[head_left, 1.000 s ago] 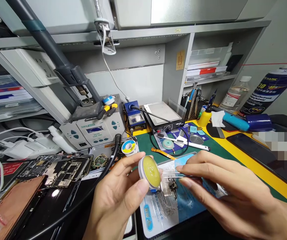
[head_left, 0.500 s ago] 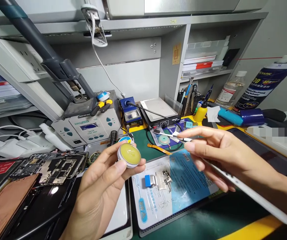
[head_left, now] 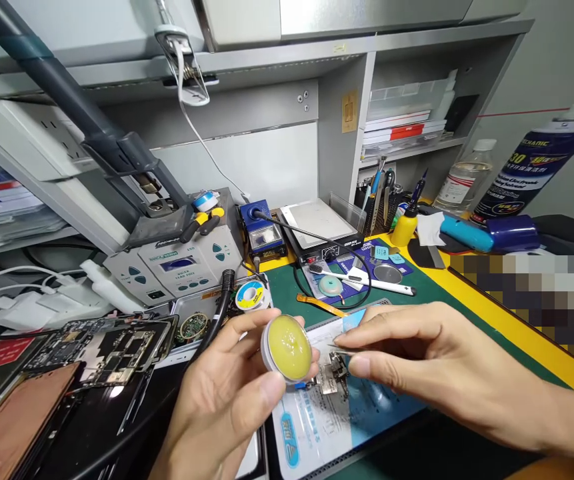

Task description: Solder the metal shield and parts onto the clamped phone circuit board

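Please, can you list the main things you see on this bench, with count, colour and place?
paste tin: one, yellow, left hand
tweezers: one, silver, right hand
printed mat: one, blue-white, under hands
solder spool: one, yellow-white, behind tin
circuit boards: several, dark, far left
soldering station: one, blue, rear centre
preheater plate: one, black-white, rear centre
spray can: one, dark blue, far right
yellow bottle: one, yellow, rear right
left hand: one, holding paste tin
right hand: one, holding tweezers

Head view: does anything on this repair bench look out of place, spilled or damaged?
A pixelated patch at the right stands out, hiding whatever lies there. The yellow paste tin in the left hand looks intact. Bare circuit boards lie loose at left, but no spill or damage is visible.
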`<state>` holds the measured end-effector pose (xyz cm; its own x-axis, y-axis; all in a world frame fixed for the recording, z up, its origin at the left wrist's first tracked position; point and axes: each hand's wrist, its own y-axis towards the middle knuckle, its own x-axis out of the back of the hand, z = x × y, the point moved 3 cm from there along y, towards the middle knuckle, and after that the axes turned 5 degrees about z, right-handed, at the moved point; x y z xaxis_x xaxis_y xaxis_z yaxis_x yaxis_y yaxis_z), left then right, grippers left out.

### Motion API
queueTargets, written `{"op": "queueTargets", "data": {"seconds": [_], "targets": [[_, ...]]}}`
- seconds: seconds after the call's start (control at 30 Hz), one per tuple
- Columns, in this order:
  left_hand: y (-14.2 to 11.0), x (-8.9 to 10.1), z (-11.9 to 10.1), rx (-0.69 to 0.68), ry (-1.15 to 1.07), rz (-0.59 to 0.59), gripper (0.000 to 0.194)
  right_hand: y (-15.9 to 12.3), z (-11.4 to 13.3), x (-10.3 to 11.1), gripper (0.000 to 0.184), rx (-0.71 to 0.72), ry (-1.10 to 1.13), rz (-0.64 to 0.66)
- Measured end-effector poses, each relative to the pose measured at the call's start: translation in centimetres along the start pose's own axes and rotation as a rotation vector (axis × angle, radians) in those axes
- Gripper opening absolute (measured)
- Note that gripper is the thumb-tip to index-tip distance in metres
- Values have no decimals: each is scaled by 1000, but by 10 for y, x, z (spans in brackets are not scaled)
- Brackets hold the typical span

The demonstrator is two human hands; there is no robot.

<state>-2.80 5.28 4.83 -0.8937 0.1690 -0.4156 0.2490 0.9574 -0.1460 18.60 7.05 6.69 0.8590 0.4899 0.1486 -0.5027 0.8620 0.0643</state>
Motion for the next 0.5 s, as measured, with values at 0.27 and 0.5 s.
{"op": "queueTargets", "data": {"seconds": [0.27, 0.5], "targets": [[0, -4, 6, -33, 112, 60, 47, -6, 2, 1, 17, 224, -392, -49], [-5, -10, 10, 2, 148, -8, 53, -10, 7, -3, 24, 377, -480, -78]]}}
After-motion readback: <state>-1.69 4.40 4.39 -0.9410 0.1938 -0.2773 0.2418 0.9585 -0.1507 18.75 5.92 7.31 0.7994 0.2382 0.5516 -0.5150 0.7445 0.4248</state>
